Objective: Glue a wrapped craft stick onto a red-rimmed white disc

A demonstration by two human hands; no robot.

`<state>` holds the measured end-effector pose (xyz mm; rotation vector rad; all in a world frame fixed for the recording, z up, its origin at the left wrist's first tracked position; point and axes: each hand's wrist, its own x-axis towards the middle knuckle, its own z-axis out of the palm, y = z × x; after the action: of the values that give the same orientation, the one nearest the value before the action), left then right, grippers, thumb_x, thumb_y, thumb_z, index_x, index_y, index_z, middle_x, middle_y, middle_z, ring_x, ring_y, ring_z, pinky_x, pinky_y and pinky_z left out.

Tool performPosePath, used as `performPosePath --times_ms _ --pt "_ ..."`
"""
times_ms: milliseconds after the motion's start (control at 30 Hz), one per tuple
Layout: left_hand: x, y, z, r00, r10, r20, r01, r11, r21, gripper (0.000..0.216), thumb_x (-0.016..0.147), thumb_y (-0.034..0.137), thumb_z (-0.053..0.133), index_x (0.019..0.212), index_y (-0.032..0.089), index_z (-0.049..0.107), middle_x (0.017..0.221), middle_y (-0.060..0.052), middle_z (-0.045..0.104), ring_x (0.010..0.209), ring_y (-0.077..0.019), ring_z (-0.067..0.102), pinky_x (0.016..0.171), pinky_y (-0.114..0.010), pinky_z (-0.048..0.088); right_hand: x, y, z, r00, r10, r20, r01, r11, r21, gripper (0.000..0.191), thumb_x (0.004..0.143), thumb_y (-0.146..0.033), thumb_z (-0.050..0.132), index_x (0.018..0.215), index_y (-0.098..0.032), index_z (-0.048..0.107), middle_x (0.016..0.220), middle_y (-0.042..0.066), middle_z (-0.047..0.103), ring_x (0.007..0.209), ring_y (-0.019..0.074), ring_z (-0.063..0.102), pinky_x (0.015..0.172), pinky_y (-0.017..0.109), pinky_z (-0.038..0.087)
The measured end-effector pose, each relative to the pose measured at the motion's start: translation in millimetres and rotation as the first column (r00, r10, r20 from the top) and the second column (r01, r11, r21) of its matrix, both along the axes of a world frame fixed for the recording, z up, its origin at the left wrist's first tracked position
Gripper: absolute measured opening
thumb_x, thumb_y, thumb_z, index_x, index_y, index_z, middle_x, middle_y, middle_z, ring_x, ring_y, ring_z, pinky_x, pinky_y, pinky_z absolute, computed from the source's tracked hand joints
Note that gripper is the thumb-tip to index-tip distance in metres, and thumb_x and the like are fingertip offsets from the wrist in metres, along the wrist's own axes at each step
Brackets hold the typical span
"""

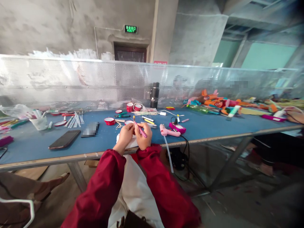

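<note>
My left hand (125,134) and my right hand (143,136) are raised together above the near edge of the blue table (30,142), both in dark red sleeves. The right hand's fingers are closed round a thin purple-pink stick (140,129) with a yellowish tip pointing up and left. The left hand's fingers are pinched against the stick's upper end. A white piece (133,142) lies under the hands. A pink glue gun (169,131) rests on the table just to the right of my right hand.
A black phone (65,139) lies left of my hands. Red tape rolls (109,120), white sticks (74,120) and a black flask (154,95) stand farther back. Colourful toys (213,103) pile up at the right. Another person's hand (294,116) is at the far right; a perforated metal screen (71,82) backs the table.
</note>
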<state>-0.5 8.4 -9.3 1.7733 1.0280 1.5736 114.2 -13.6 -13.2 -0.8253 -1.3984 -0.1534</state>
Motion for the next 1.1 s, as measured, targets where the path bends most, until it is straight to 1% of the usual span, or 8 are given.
performPosePath --times_ms 200,400,533,633,800,867,1000,1100 --pt "-1.2 -5.0 4.3 0.998 0.059 -0.015 -0.060 0.997 -0.049 0.023 0.085 0.037 0.058 0.070 0.020 0.061 0.062 0.002 0.056 0.061 -0.0136 0.048 0.060 -0.026 0.036 -3.0 -10.0 -1.9 0.999 0.000 -0.032 0.001 1.000 0.004 0.022 0.101 -0.038 0.057 0.093 -0.022 0.068 0.086 0.007 0.075 0.084 0.0220 0.070 0.083 0.036 0.055" --pt "0.0 -7.7 6.0 0.999 0.046 -0.014 -0.047 0.996 -0.080 0.025 0.090 0.039 0.057 0.083 0.020 0.070 0.076 -0.002 0.070 0.069 -0.0160 0.059 0.068 -0.027 0.045 -4.8 -75.1 -7.4 0.977 0.174 -0.126 -0.190 0.973 -0.132 0.016 0.101 -0.036 0.060 0.103 -0.026 0.071 0.100 0.006 0.078 0.094 0.0232 0.074 0.086 0.037 0.059" --pt "2.9 -9.5 7.3 0.999 0.032 0.009 -0.031 0.995 -0.092 0.027 0.091 0.040 0.055 0.083 0.020 0.070 0.075 -0.002 0.069 0.061 -0.0143 0.055 0.062 -0.026 0.043 19.9 -127.1 13.1 0.937 0.333 -0.109 -0.349 0.914 -0.207 0.031 0.101 -0.037 0.059 0.129 -0.027 0.067 0.111 0.008 0.077 0.100 0.0241 0.073 0.091 0.040 0.061" --pt "4.1 -10.0 7.0 1.000 0.004 0.026 -0.002 0.996 -0.090 0.028 0.092 0.042 0.054 0.081 0.020 0.068 0.076 -0.002 0.070 0.060 -0.0132 0.053 0.062 -0.026 0.042 57.4 -139.6 42.8 0.942 0.310 -0.129 -0.332 0.914 -0.231 0.033 0.105 -0.038 0.051 0.132 -0.029 0.067 0.117 0.009 0.075 0.099 0.0217 0.072 0.087 0.038 0.062" --pt "4.9 -10.3 6.5 1.000 0.008 0.018 -0.006 0.996 -0.094 0.031 0.093 0.041 0.053 0.075 0.020 0.066 0.076 -0.002 0.070 0.061 -0.0129 0.053 0.063 -0.026 0.043 125.7 -90.7 88.0 0.975 0.213 0.066 -0.190 0.950 -0.249 0.044 0.103 -0.034 0.052 0.147 -0.030 0.052 0.106 0.004 0.075 0.064 0.0141 0.063 0.062 0.031 0.058" --pt "5.2 -10.2 6.5 0.999 0.011 0.039 -0.007 0.995 -0.103 0.030 0.093 0.042 0.054 0.076 0.020 0.066 0.075 -0.002 0.070 0.060 -0.0130 0.053 0.063 -0.026 0.042 142.6 -57.0 96.4 0.970 0.159 0.183 -0.094 0.943 -0.319 0.051 0.100 -0.026 0.054 0.150 -0.026 0.046 0.106 0.004 0.076 0.062 0.0136 0.064 0.064 0.031 0.057" --pt "5.5 -8.6 6.0 0.998 0.001 0.056 0.005 0.994 -0.111 0.030 0.093 0.044 0.055 0.080 0.020 0.067 0.075 -0.002 0.070 0.061 -0.0134 0.052 0.063 -0.026 0.042 147.6 4.8 96.7 0.835 0.058 0.547 0.285 0.804 -0.521 0.022 0.096 -0.016 0.057 0.112 -0.023 0.070 0.101 0.004 0.080 0.086 0.0168 0.073 0.080 0.029 0.054" --pt "5.2 -7.1 5.4 0.999 -0.003 0.045 0.008 0.993 -0.119 0.030 0.093 0.044 0.054 0.080 0.020 0.067 0.076 -0.002 0.071 0.060 -0.0134 0.052 0.062 -0.026 0.042 133.3 35.7 86.5 0.771 0.053 0.635 0.403 0.732 -0.550 0.009 0.091 -0.017 0.066 0.092 -0.022 0.074 0.094 0.005 0.079 0.086 0.0190 0.072 0.077 0.029 0.050"
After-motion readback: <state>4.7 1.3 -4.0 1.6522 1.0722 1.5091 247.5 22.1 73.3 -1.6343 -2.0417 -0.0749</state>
